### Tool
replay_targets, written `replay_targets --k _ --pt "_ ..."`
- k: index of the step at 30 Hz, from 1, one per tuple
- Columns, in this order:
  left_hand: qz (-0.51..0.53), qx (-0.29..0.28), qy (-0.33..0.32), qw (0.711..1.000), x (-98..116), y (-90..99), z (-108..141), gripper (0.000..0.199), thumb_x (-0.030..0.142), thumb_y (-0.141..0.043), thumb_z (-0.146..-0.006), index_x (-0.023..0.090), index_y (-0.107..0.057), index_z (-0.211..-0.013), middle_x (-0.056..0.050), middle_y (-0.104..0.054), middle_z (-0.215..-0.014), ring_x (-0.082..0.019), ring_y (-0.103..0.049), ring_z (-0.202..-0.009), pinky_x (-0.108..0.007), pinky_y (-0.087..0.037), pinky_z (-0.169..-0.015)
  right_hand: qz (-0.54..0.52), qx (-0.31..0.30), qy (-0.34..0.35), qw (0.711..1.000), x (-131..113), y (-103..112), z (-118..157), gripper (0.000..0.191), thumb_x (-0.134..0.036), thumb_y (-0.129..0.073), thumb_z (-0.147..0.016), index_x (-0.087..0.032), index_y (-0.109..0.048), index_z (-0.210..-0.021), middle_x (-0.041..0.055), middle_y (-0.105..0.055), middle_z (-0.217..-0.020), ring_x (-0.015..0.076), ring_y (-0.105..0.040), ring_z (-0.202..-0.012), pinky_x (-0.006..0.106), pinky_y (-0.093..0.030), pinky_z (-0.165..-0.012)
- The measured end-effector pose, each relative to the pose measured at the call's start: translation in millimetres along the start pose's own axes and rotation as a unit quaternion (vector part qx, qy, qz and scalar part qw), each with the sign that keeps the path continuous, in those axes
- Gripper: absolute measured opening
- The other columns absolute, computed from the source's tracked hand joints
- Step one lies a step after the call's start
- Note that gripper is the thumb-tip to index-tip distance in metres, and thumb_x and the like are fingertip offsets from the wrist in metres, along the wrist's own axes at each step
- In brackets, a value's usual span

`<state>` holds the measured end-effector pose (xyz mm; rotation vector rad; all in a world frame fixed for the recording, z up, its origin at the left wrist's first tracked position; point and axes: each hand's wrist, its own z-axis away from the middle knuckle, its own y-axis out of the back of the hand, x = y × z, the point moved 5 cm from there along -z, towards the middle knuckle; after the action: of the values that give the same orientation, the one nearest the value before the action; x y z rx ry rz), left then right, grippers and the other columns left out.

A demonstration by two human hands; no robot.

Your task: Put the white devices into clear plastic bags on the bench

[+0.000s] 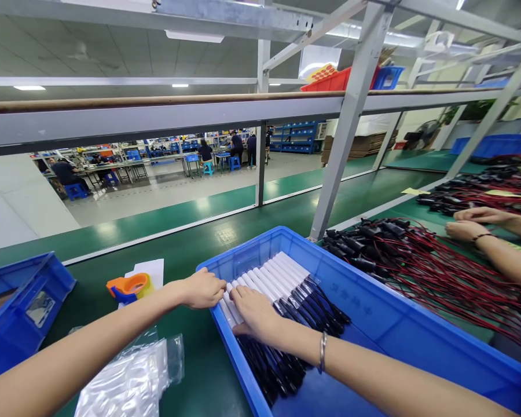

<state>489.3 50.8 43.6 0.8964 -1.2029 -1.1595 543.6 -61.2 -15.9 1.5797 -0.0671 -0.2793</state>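
A row of white tubes (269, 275) with black cables (282, 365) lies side by side in a large blue bin (421, 315), partly wrapped in clear plastic. My left hand (203, 288) reaches over the bin's left rim, its fingers curled down at the ends of the nearest tubes; its fingertips are partly hidden. Beside it, my right hand (256, 313), with a silver bangle at the wrist, is closed over the left-hand tubes, thumb low on their near side.
Left of the bin are clear plastic bags (125, 376), an orange tape dispenser (132, 286) on white paper and a tilted blue crate (21, 313). Red-and-black wire leads (438, 266) are heaped at right, near another person's hands (471, 226). A slanted metal post (345, 127) stands behind the bin.
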Motion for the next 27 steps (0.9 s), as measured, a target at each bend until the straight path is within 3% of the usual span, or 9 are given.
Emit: replay_targets --k 3,6,9,12,16,19,21,24,27 --pt "-0.024 -0.047 0.002 0.999 0.7 3.0 -2.9 0.027 0.021 -0.041 -0.091 0.021 -0.068 -0.088 -0.012 -0.078 -0.101 -0.031 -0.070 -0.096 -0.046 -0.045 -0.095 -0.012 -0.030 0.025 0.999 10.0 2.6 1.1 0.045 -0.044 -0.077 -0.091 -0.015 -0.063 -0.122 0.0095 -0.068 -0.120 0.0266 -0.067 -0.106 0.044 -0.056 -0.091" --pt "-0.045 -0.118 -0.001 0.992 6.0 4.6 -10.7 0.031 0.021 -0.042 -0.090 0.021 -0.072 -0.096 -0.012 -0.078 -0.112 -0.030 -0.071 -0.099 -0.041 -0.049 -0.089 -0.030 -0.047 0.061 0.997 22.8 22.5 25.7 0.051 -0.044 -0.082 -0.087 -0.014 -0.062 -0.123 0.0111 -0.070 -0.117 0.0266 -0.070 -0.100 0.036 -0.057 -0.085" --pt "-0.059 -0.188 -0.005 0.980 15.0 1.5 -22.5 0.033 0.023 -0.044 -0.091 0.022 -0.075 -0.101 -0.010 -0.078 -0.114 -0.029 -0.072 -0.099 -0.036 -0.053 -0.080 -0.022 -0.053 0.053 0.997 42.6 49.7 56.8 0.023 -0.028 -0.072 -0.094 -0.015 -0.067 -0.112 0.0125 -0.072 -0.109 0.0318 -0.072 -0.095 0.040 -0.057 -0.081" --pt "-0.073 -0.227 0.000 0.971 22.6 -3.4 -31.2 0.037 0.024 -0.041 -0.093 0.018 -0.076 -0.105 -0.013 -0.078 -0.117 -0.031 -0.073 -0.101 -0.037 -0.054 -0.081 -0.014 -0.043 0.012 0.999 66.1 71.6 79.4 0.011 -0.022 -0.063 -0.098 -0.014 -0.067 -0.106 0.0138 -0.073 -0.105 0.0335 -0.073 -0.094 0.042 -0.056 -0.080" --pt "-0.083 -0.228 0.019 0.970 25.7 -7.5 -33.8 0.049 0.025 -0.036 -0.095 0.015 -0.063 -0.135 -0.018 -0.070 -0.131 -0.033 -0.070 -0.112 -0.039 -0.055 -0.086 -0.019 -0.032 -0.030 0.999 92.2 89.0 93.5 0.012 -0.025 -0.057 -0.101 -0.018 -0.067 -0.101 0.0095 -0.075 -0.096 0.0300 -0.073 -0.087 0.039 -0.055 -0.076" --pt "-0.091 -0.224 0.017 0.970 25.7 -10.9 -34.9 0.057 0.028 -0.035 -0.097 0.020 -0.047 -0.152 -0.016 -0.057 -0.150 -0.033 -0.061 -0.130 -0.042 -0.053 -0.095 -0.027 -0.010 -0.052 0.998 106.2 100.8 98.8 0.020 -0.032 -0.051 -0.103 -0.020 -0.067 -0.105 0.0064 -0.075 -0.090 0.0289 -0.072 -0.084 0.039 -0.053 -0.073" --pt "-0.102 -0.226 0.012 0.969 25.6 -13.7 -36.7 0.056 0.030 -0.035 -0.098 0.024 -0.047 -0.152 -0.015 -0.057 -0.150 -0.034 -0.059 -0.132 -0.045 -0.053 -0.096 -0.032 0.005 -0.062 0.998 113.3 107.5 102.3 0.025 -0.036 -0.048 -0.103 -0.020 -0.066 -0.108 0.0059 -0.074 -0.088 0.0287 -0.072 -0.084 0.039 -0.052 -0.073" --pt "-0.126 -0.215 0.009 0.968 27.3 -16.4 -40.5 0.053 0.030 -0.040 -0.096 0.027 -0.054 -0.147 -0.017 -0.063 -0.141 -0.036 -0.066 -0.119 -0.048 -0.056 -0.087 -0.040 0.024 -0.070 0.996 121.7 114.8 107.4 0.029 -0.039 -0.045 -0.102 -0.020 -0.066 -0.110 0.0053 -0.075 -0.089 0.0276 -0.072 -0.085 0.039 -0.052 -0.075" --pt "-0.152 -0.176 -0.018 0.972 35.5 -17.7 -45.3 0.044 0.025 -0.049 -0.091 0.025 -0.064 -0.132 -0.016 -0.055 -0.149 -0.038 -0.060 -0.125 -0.049 -0.054 -0.088 -0.042 0.048 -0.082 0.995 128.7 121.5 110.7 0.033 -0.043 -0.043 -0.102 -0.022 -0.067 -0.109 0.0044 -0.076 -0.089 0.0265 -0.072 -0.083 0.037 -0.051 -0.072"
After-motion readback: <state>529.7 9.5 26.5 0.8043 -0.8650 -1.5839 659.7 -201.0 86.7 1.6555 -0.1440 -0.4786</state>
